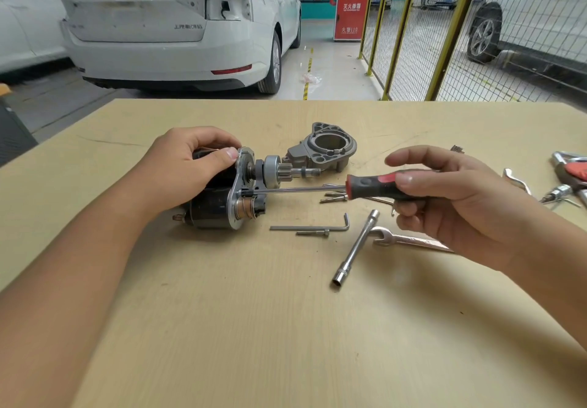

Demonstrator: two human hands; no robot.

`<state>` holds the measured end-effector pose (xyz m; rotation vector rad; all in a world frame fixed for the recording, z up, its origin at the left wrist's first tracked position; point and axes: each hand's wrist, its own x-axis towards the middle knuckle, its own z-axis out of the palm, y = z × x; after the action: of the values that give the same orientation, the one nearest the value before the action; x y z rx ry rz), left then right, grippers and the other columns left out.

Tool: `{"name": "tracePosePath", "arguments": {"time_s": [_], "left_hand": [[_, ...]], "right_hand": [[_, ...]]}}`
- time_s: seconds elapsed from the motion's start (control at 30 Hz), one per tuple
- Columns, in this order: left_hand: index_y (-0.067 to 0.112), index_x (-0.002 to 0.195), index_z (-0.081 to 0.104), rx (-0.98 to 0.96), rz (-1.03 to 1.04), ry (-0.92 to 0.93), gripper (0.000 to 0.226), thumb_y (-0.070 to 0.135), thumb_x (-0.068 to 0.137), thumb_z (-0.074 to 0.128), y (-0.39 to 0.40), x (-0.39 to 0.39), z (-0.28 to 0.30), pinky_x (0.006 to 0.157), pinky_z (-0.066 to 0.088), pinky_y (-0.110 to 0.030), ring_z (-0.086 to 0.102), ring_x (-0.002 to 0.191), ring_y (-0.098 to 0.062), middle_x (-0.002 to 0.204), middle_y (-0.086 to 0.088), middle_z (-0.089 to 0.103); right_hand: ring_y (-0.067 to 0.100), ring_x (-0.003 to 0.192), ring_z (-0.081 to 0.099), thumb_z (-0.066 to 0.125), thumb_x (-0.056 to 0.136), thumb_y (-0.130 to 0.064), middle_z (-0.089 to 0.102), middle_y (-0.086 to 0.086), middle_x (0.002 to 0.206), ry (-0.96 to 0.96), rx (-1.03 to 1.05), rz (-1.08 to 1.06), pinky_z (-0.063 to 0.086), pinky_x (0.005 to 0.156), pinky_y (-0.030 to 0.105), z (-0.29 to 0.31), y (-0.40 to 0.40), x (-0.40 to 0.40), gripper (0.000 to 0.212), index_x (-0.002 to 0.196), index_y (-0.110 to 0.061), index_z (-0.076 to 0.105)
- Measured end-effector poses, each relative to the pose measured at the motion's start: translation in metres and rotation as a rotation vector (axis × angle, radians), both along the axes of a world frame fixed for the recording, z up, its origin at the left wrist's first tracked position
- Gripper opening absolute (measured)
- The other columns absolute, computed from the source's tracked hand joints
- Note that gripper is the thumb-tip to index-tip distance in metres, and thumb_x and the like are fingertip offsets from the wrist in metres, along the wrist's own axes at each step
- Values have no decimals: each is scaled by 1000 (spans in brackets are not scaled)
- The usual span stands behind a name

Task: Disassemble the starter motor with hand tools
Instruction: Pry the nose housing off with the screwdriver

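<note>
The motor (pixel 222 191) lies on the table (pixel 286 328), axis running left-right, left hand (pixel 187 166) gripping its body, while the right hand (pixel 451 198) holds the screwdriver (pixel 317 189) level, tip at the plate (pixel 236 191).

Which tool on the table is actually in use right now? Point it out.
The screwdriver with the red-and-black handle: the right hand grips it, its tip at the starter motor. The hex key, socket wrench and spanner lie untouched.
</note>
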<state>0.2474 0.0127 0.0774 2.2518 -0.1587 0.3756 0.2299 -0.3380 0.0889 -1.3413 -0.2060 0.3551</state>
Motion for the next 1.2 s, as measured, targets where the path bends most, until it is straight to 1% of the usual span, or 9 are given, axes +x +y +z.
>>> {"name": "tracePosePath", "arguments": {"time_s": [0.1,0.23,0.53,0.73,0.8,0.97,1.03,1.13,1.2], "left_hand": [[37,102,77,4,4,-1,14,28,100,67,-1,0,1,83,48,-23,66,93,7,96,25,74],[37,103,77,9,4,0,14,28,101,66,-1,-1,1,83,48,-23,66,94,7,97,25,74],[35,102,77,7,6,-3,14,27,100,66,-1,-1,1,82,47,-22,66,93,9,96,26,74],[34,104,78,11,5,-6,14,26,100,66,-2,-2,1,82,46,-22,66,93,8,96,26,74],[33,104,78,16,5,-9,14,26,101,66,-2,-2,2,80,45,-20,66,91,10,96,26,74],[33,105,78,12,11,-3,14,26,101,66,-3,-3,2,80,46,-20,66,91,10,96,26,74],[32,105,78,17,13,-2,14,26,101,66,-3,-3,2,79,46,-20,65,91,11,96,26,74],[32,106,78,28,11,-4,14,26,101,66,-3,-3,3,80,46,-20,65,92,10,95,26,74],[32,106,78,23,14,0,14,26,101,66,-3,-3,3,80,46,-20,65,91,10,95,26,74]], "right_hand": [[18,59,47,77,64,-6,63,13,80,-1,-4,-6,44,55,30,-1,2,-1,41,105,-10,69],[17,48,43,72,78,-33,70,24,85,74,-107,-30,40,44,25,2,4,-1,32,101,-11,71],[18,58,45,80,59,-5,57,12,76,6,16,-26,42,50,28,-1,1,0,47,104,-10,69],[17,46,44,69,78,-38,68,25,83,90,-105,-40,40,44,24,2,4,-1,35,104,-14,69],[18,48,44,72,76,-26,66,26,83,55,-74,-20,41,44,26,2,2,0,30,103,-13,69],[18,57,47,83,57,2,62,13,78,-22,2,-9,46,52,30,-3,1,-1,50,103,-11,71],[18,56,48,86,63,-6,64,15,81,-13,-15,0,46,51,30,-2,4,-2,42,102,-11,70],[19,47,46,75,74,-36,68,22,81,40,-103,-35,42,43,28,0,5,-2,37,101,-11,70],[19,45,44,72,77,-35,66,25,79,41,-121,-45,40,42,27,1,4,-1,34,101,-11,70]]}}
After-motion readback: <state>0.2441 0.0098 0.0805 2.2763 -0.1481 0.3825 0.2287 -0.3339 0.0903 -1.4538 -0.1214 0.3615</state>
